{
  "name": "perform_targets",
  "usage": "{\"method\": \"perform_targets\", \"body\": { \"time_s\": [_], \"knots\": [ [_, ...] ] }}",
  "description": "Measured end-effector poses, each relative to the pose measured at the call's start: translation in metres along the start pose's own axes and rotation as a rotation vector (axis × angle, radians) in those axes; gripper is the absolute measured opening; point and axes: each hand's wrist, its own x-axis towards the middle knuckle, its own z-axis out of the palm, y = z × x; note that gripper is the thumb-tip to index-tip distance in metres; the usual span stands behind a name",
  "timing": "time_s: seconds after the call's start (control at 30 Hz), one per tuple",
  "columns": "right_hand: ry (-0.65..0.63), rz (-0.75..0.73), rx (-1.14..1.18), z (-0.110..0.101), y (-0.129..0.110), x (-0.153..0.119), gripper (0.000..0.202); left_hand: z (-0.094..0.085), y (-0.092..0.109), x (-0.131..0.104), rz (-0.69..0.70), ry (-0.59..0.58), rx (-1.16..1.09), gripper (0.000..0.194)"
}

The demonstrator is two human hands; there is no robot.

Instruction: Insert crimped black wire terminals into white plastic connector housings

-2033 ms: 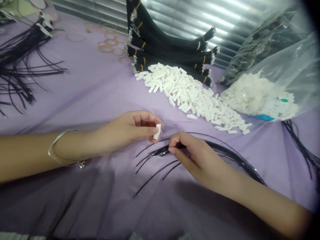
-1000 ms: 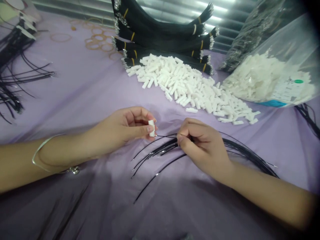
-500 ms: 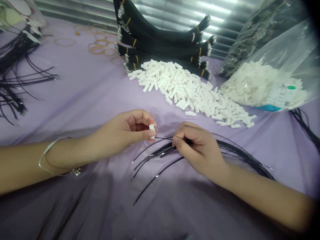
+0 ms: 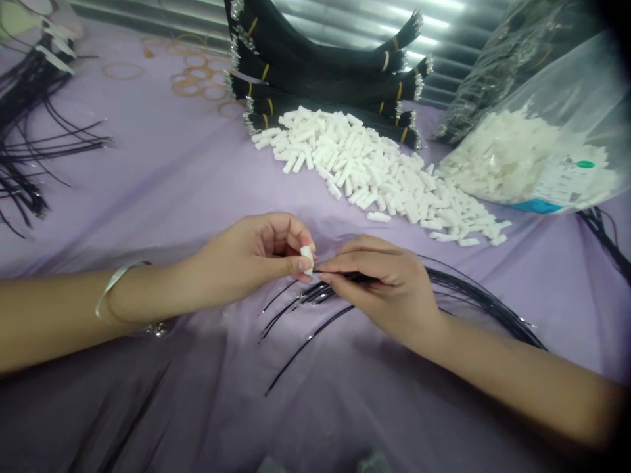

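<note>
Between thumb and fingertips, my left hand (image 4: 266,249) pinches a small white plastic connector housing (image 4: 307,259). Close on its right, my right hand (image 4: 382,276) is closed round a black wire (image 4: 319,270), whose end meets the lower part of the housing. Whether the tip sits inside it cannot be made out. Under my right palm runs a loose bundle of black wires (image 4: 473,295), fanning out to the left with small metal terminals at the tips. One separate wire (image 4: 290,361) curves toward me.
A heap of white housings (image 4: 365,164) lies beyond my hands. Behind it are banded bundles of black wires (image 4: 325,79). A clear bag of housings (image 4: 522,157) stands at right, more wires (image 4: 29,131) at left. Rubber bands (image 4: 197,79) lie on the purple cloth (image 4: 162,151).
My right hand has slid its fingertips left along the wire, up to the housing. My left hand has shifted slightly right, still pinching the housing. The view has tilted a little.
</note>
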Motion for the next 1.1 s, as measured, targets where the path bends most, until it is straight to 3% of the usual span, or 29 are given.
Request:
{"method": "perform_targets", "body": {
  "time_s": [0.2,0.37,0.47,0.57,0.8,0.9,1.1],
  "knots": [
    [-0.024,0.005,-0.008,0.003,-0.001,0.002,0.007,0.001,0.001,0.000,-0.032,0.004,-0.007,0.010],
    [0.072,-0.194,-0.391,-0.018,-0.014,-0.001,0.017,-0.001,-0.001,0.000,-0.037,0.084,-0.147,0.014],
    [-0.097,-0.265,-0.426,-0.031,-0.020,-0.002,0.010,-0.004,0.000,0.002,-0.086,0.131,-0.317,0.015],
    [-0.320,-0.220,-0.355,-0.033,-0.017,0.000,0.004,-0.008,0.001,0.004,-0.111,0.116,-0.404,0.013],
    [-0.490,-0.044,-0.306,-0.021,-0.004,0.002,0.012,-0.007,0.002,0.004,-0.101,0.114,-0.413,0.012],
    [-0.474,0.008,-0.287,-0.021,-0.008,0.002,0.010,-0.006,0.001,0.004,-0.089,0.104,-0.384,0.011],
    [-0.311,0.056,-0.116,-0.018,-0.016,-0.001,0.005,-0.007,-0.002,0.003,-0.038,0.061,-0.280,0.012]
  ]
}}
